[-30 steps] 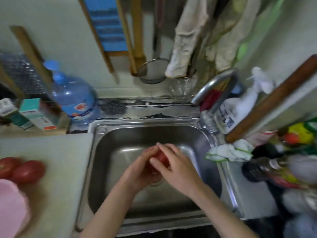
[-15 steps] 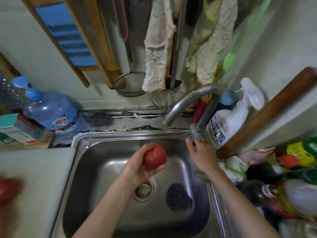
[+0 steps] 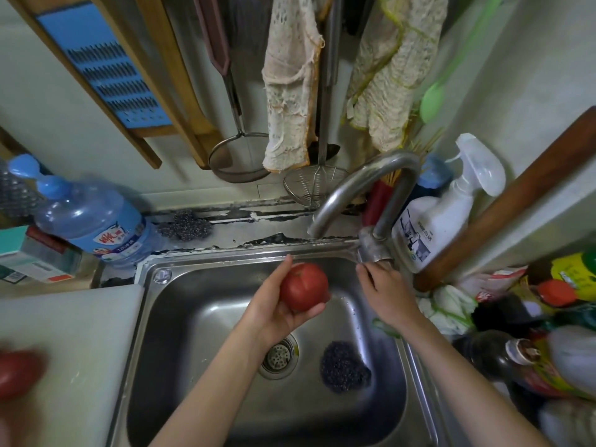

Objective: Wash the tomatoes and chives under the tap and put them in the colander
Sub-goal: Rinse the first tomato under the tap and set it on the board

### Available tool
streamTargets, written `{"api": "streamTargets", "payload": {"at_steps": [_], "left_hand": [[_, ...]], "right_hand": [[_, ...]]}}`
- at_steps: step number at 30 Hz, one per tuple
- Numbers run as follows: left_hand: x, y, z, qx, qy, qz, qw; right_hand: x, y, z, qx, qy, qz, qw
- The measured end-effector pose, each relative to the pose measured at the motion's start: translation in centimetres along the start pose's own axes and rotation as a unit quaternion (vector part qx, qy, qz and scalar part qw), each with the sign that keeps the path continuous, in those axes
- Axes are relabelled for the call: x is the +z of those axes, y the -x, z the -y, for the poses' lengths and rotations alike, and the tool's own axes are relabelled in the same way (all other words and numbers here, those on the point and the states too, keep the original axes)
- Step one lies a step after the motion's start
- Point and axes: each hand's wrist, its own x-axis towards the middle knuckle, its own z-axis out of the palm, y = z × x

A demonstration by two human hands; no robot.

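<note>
I see a brushed steel sink, dull-shiny and water-spotted. The tap is smooth matt metal. The tomato has a glossy, wet-looking skin. A coarse wire scourer lies in the basin. Loose-woven, frayed cloths hang above, beside a translucent blue plastic bottle and a polished wooden rolling pin.

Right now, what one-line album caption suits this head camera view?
Left hand holds a round red tomato over the steel sink while the right hand reaches the curved metal tap's base.
</note>
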Motion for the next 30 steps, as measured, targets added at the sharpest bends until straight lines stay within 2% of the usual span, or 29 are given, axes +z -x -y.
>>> {"api": "streamTargets", "payload": {"at_steps": [12,26,30], "left_hand": [[0.0,-1.2,0.7,-0.015,0.019,0.009,1.0],[0.6,-1.8,0.4,0.016,-0.002,0.003,1.0],[0.9,-1.9,0.4,0.025,-0.006,-0.003,1.0]], "right_hand": [[0.3,0.6,-0.4,-0.048,-0.016,-0.056,0.997],[-0.3,0.6,-0.6,-0.048,-0.039,0.003,0.998],[-0.1,0.5,-0.7,-0.043,-0.033,-0.007,0.999]]}}
